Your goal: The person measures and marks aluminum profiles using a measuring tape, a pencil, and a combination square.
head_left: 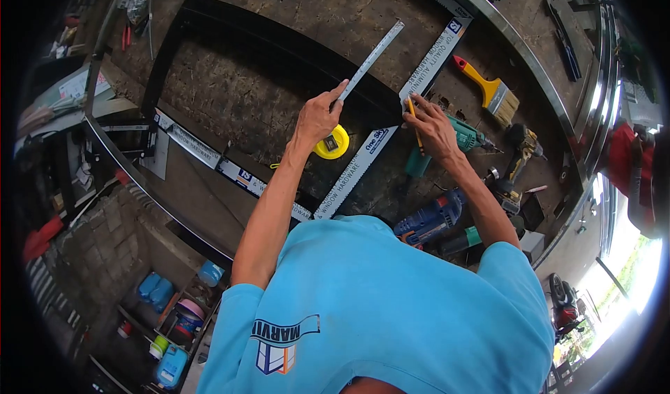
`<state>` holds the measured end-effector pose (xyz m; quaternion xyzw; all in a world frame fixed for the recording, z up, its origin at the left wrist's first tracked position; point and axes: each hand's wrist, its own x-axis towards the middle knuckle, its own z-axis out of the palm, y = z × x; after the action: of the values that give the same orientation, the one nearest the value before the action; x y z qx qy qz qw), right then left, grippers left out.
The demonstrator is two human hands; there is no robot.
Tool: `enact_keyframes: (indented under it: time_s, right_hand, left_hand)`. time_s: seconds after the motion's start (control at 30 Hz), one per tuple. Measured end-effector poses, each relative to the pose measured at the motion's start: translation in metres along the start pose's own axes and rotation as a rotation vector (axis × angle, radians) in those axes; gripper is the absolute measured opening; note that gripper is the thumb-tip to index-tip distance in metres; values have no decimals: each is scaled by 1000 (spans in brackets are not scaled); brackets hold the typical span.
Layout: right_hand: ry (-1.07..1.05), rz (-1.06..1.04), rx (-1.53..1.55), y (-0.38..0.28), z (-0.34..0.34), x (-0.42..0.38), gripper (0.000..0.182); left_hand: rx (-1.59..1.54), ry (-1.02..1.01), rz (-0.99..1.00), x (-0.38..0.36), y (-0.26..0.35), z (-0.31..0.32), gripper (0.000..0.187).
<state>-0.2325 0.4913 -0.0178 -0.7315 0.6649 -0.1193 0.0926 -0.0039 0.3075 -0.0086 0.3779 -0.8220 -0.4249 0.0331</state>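
Observation:
My left hand point(319, 120) is closed on the near end of a steel ruler point(373, 57), which points up and right across a black aluminium frame point(293, 45). Just below this hand lies a round yellow tape measure point(332, 143). My right hand point(434, 130) grips a yellow pencil point(414, 118). Its fingers rest by the edge of a bar with white printed protective film point(359, 164), where the black crosspiece meets it. A green power drill point(464, 134) sits beside and partly behind the right hand.
To the right lie a yellow-handled paintbrush point(492, 94), a yellow-black drill point(522, 153) and a blue power tool point(434, 218). A long metal rail point(537, 41) curves around the bench's right side. Blue containers point(171, 366) stand lower left.

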Motion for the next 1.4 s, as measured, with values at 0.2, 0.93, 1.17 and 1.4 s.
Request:
enact_keyframes:
  time_s: [0.2, 0.93, 1.17, 1.4]
  right_hand:
    - [12, 3, 51, 1, -4, 3, 27]
    - [-17, -177, 150, 58, 12, 163, 39]
    - [56, -332, 227, 77, 18, 172, 26]
    - [98, -386, 227, 81, 24, 172, 26]
  left_hand:
    - [-8, 100, 72, 0, -7, 7, 46]
    - [37, 78, -47, -2, 12, 14, 46]
    - [42, 117, -19, -2, 6, 19, 44]
    - [118, 24, -118, -2, 12, 15, 42]
